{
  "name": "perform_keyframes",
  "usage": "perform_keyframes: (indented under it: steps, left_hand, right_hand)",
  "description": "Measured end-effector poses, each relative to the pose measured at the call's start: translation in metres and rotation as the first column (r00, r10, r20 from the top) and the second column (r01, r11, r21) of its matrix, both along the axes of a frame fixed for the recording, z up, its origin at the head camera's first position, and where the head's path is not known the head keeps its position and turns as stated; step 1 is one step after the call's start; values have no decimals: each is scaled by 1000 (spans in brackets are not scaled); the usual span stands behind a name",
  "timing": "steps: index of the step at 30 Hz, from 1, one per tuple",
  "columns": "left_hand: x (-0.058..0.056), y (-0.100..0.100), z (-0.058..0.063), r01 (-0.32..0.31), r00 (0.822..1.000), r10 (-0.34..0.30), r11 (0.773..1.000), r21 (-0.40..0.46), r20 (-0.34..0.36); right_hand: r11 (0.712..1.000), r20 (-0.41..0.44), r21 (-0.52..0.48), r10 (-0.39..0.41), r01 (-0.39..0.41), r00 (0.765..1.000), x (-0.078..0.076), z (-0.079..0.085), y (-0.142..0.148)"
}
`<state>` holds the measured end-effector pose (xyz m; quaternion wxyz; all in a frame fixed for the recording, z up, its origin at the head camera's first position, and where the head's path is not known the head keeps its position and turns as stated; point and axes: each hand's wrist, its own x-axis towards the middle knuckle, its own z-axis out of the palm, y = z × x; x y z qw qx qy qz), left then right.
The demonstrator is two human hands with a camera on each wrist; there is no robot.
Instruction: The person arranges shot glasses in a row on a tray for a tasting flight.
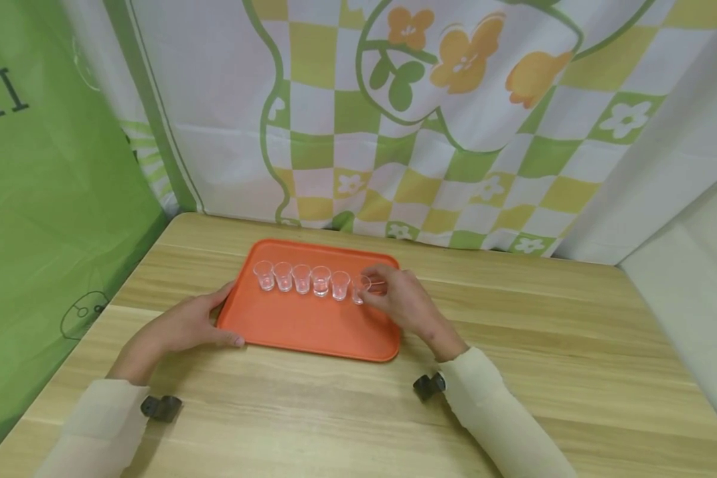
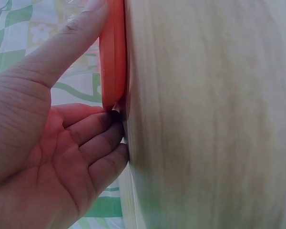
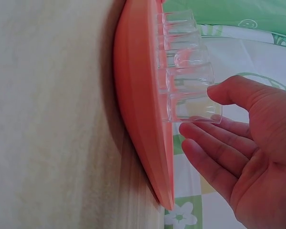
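Observation:
An orange-red tray (image 1: 311, 325) lies on the wooden table, with several small clear shot glasses (image 1: 301, 279) upright in a row across it. My right hand (image 1: 403, 299) reaches over the tray's right edge and pinches the rightmost shot glass (image 3: 193, 107). The right wrist view shows the thumb at that glass's rim, the forefinger partly hidden behind it and the other fingers spread loosely below. At the tray's front left corner, my left hand (image 1: 188, 322) holds the edge. In the left wrist view the thumb lies along the tray's side (image 2: 113, 62), fingertips at its corner.
The wooden table (image 1: 334, 411) extends in front of the tray and to its right. Behind hangs a patterned curtain (image 1: 364, 159) reaching the table's back edge. Green cloth (image 1: 66, 199) hangs along the left side. A small black device (image 1: 161, 408) sits at each sleeve cuff.

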<state>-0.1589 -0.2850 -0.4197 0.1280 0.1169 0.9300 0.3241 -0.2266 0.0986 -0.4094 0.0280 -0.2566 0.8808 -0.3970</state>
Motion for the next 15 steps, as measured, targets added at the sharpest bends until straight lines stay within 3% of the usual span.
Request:
perform_keyframes:
  steps: [10, 15]
  left_hand:
    - [0, -1, -2, 5, 1000, -5, 1000, -7, -10]
    - [1, -1, -1, 14, 1000, -14, 1000, 1, -21]
  right_hand:
    - [997, 20, 75, -6, 4, 1000, 3, 5, 5]
    - [993, -30, 120, -17, 21, 999, 5, 9, 20]
